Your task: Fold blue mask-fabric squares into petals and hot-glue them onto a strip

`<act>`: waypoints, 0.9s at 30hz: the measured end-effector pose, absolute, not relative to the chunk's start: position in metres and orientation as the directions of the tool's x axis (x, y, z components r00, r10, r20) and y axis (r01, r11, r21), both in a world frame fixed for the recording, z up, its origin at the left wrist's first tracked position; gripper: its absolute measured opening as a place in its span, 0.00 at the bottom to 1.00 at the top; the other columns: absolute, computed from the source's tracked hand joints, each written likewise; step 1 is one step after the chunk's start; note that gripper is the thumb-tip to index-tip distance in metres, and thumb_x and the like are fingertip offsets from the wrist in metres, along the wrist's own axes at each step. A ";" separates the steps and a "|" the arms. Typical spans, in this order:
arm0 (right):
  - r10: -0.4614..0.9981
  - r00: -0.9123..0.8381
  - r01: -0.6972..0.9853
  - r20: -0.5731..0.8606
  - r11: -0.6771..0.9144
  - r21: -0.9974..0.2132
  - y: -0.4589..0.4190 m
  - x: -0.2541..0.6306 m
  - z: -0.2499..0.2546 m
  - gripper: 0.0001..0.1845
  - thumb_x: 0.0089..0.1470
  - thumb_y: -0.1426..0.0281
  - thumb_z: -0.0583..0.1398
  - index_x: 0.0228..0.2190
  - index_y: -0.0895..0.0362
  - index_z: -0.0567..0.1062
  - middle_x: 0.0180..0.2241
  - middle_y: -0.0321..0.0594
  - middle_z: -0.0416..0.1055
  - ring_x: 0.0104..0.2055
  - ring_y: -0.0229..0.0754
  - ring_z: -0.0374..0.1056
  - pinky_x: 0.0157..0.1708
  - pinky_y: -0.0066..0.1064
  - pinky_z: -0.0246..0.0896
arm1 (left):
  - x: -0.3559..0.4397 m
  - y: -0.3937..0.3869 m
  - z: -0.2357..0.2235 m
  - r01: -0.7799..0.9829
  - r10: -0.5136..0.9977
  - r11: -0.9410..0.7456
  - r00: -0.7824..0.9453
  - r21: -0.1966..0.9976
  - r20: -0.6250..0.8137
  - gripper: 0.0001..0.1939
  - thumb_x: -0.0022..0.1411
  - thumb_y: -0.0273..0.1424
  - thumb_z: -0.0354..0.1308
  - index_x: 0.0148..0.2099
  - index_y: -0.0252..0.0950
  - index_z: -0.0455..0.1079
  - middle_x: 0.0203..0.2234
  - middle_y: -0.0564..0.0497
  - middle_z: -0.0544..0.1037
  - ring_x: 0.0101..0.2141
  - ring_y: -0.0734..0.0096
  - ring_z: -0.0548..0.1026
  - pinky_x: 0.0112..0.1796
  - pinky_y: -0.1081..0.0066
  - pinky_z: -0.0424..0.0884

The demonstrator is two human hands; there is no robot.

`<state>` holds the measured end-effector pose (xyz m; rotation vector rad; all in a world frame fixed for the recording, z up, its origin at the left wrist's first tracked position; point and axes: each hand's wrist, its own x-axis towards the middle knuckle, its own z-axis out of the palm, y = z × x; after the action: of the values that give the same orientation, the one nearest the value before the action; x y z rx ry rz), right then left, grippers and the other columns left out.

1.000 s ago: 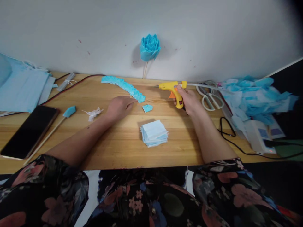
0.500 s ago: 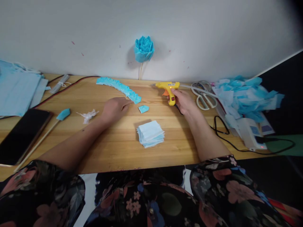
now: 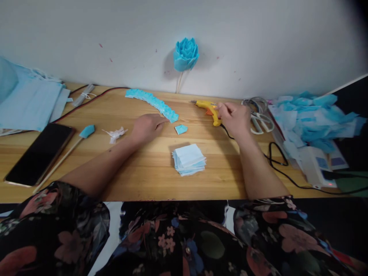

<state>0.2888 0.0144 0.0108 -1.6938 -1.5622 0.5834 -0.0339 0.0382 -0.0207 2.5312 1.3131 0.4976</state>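
Dark floral sleeves (image 3: 71, 230) at the near edge. Wooden table (image 3: 138, 180) beyond. Phone (image 3: 40, 155) at left, with a blue-tipped stick (image 3: 61, 161) beside it. Stack of pale squares (image 3: 189, 157) near the middle; past it, one folded blue piece (image 3: 181, 129), lying apart.

Left hand (image 3: 146, 128): index finger extended to the near end of the blue row (image 3: 152, 100), other fingers curled. Whether it presses or pinches that end: cannot tell.

Right hand (image 3: 235, 117): thumb and finger drawn close together at the rear of the yellow glue gun (image 3: 205, 104). Gun is on the far side of the table, tip toward the row. Firmness of grip: cannot tell.

Step in hand, judged: gun being handled at its back end, row end attended by the other hand. Moving the gun calls for a sure hold and a tip clear of fingers.

Scissors (image 3: 261, 123) right of the right hand, partly hidden by it; blue scraps (image 3: 307, 115) farther right. Blue flower (image 3: 186, 54) upright before the wall. Unclear: gun's rear, covered by fingers; sheets (image 3: 31, 97), cut off at the left.
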 end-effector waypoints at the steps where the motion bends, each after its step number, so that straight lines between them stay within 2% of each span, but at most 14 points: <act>1: 0.962 0.143 0.712 0.233 0.064 -0.699 0.012 0.279 0.012 0.20 0.62 0.52 0.59 0.29 0.52 0.79 0.28 0.41 0.78 0.33 0.47 0.70 0.32 0.35 0.57 | -0.033 0.038 -0.020 0.742 0.825 -0.561 0.534 0.366 0.183 0.23 0.70 0.29 0.46 0.54 0.41 0.81 0.43 0.47 0.85 0.44 0.60 0.81 0.44 0.65 0.73; 4: 0.961 -0.069 0.755 0.267 0.225 -0.616 0.010 0.254 0.009 0.13 0.60 0.60 0.61 0.33 0.53 0.82 0.33 0.40 0.81 0.36 0.46 0.73 0.37 0.35 0.60 | -0.033 0.037 -0.021 0.739 0.824 -0.564 0.535 0.369 0.187 0.23 0.70 0.29 0.46 0.54 0.41 0.81 0.45 0.46 0.85 0.45 0.59 0.81 0.45 0.64 0.73; 7: 0.954 -0.232 0.745 0.188 0.299 -0.597 0.016 0.243 0.002 0.09 0.59 0.66 0.61 0.35 0.52 0.83 0.38 0.39 0.83 0.38 0.46 0.75 0.39 0.35 0.61 | -0.033 0.037 -0.021 0.725 0.816 -0.574 0.544 0.380 0.195 0.23 0.70 0.28 0.46 0.54 0.41 0.81 0.45 0.46 0.85 0.45 0.59 0.81 0.46 0.64 0.73; 10: 0.935 -0.340 0.751 0.098 0.333 -0.570 0.024 0.240 -0.005 0.07 0.57 0.67 0.64 0.36 0.51 0.83 0.38 0.38 0.83 0.38 0.46 0.75 0.39 0.36 0.62 | -0.032 0.037 -0.021 0.725 0.815 -0.575 0.549 0.379 0.186 0.23 0.69 0.28 0.46 0.54 0.40 0.81 0.44 0.46 0.85 0.45 0.59 0.80 0.45 0.64 0.73; 16: 0.931 -0.360 0.844 -0.059 0.298 -0.445 0.032 0.230 -0.001 0.05 0.57 0.69 0.63 0.36 0.51 0.81 0.36 0.39 0.82 0.36 0.45 0.74 0.34 0.34 0.59 | -0.032 0.037 -0.020 0.709 0.802 -0.593 0.564 0.382 0.198 0.23 0.69 0.28 0.47 0.55 0.42 0.81 0.45 0.47 0.85 0.46 0.60 0.80 0.46 0.65 0.73; 20: 0.914 -0.394 0.861 -0.098 0.330 -0.387 0.031 0.222 0.006 0.04 0.57 0.71 0.62 0.34 0.53 0.79 0.35 0.40 0.81 0.35 0.44 0.72 0.32 0.34 0.56 | -0.033 0.038 -0.022 0.707 0.796 -0.600 0.573 0.374 0.195 0.23 0.69 0.27 0.47 0.56 0.42 0.80 0.44 0.48 0.85 0.46 0.62 0.80 0.46 0.66 0.72; 23: 0.907 -0.416 0.833 -0.070 0.349 -0.430 0.029 0.222 0.007 0.04 0.56 0.71 0.62 0.33 0.53 0.79 0.35 0.38 0.81 0.33 0.42 0.71 0.33 0.33 0.55 | -0.033 0.039 -0.024 0.710 0.799 -0.598 0.564 0.371 0.208 0.23 0.70 0.27 0.47 0.57 0.42 0.80 0.46 0.48 0.85 0.47 0.63 0.80 0.47 0.66 0.73; 27: 0.908 -0.417 0.745 -0.041 0.315 -0.588 0.031 0.228 0.005 0.03 0.55 0.68 0.62 0.31 0.53 0.78 0.30 0.35 0.79 0.30 0.40 0.69 0.33 0.33 0.57 | -0.031 0.037 -0.024 0.733 0.825 -0.562 0.525 0.383 0.206 0.22 0.70 0.28 0.47 0.57 0.41 0.79 0.49 0.46 0.84 0.48 0.61 0.81 0.48 0.64 0.74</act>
<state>0.2282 0.0312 0.0053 -1.4892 -2.2891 0.7786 -0.0307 0.0368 -0.0237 2.5177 1.3130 0.5383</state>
